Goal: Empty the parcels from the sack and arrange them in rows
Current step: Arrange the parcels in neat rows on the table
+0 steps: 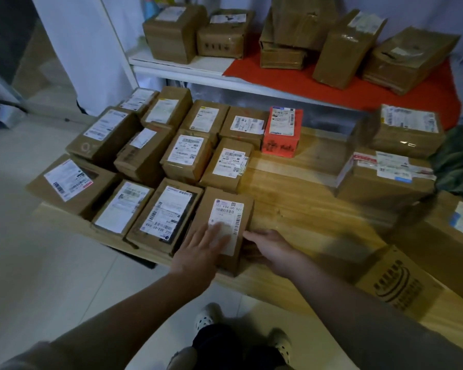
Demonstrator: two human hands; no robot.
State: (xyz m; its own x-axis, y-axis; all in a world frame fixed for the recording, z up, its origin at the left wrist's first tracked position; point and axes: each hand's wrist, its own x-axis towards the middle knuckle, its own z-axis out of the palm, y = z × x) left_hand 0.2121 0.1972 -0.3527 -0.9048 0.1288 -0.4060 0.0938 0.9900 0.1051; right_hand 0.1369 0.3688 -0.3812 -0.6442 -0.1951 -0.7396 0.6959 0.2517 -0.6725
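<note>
Several brown cardboard parcels with white labels lie in rows on the left half of a low wooden table (300,188). The nearest parcel (226,209) ends the front row. My left hand (201,249) rests flat on its top, fingers spread over the label. My right hand (267,245) presses against its right side near the front corner. An orange-red parcel (282,132) ends the back row. The dark green sack (457,161) shows at the right edge, mostly cut off.
Larger loose parcels (385,177) sit at the table's right end, and one printed box (396,284) lies at the front right. A white shelf (187,66) behind carries more boxes on a red cloth (332,81). White tiled floor lies to the left. My feet (206,316) stand below.
</note>
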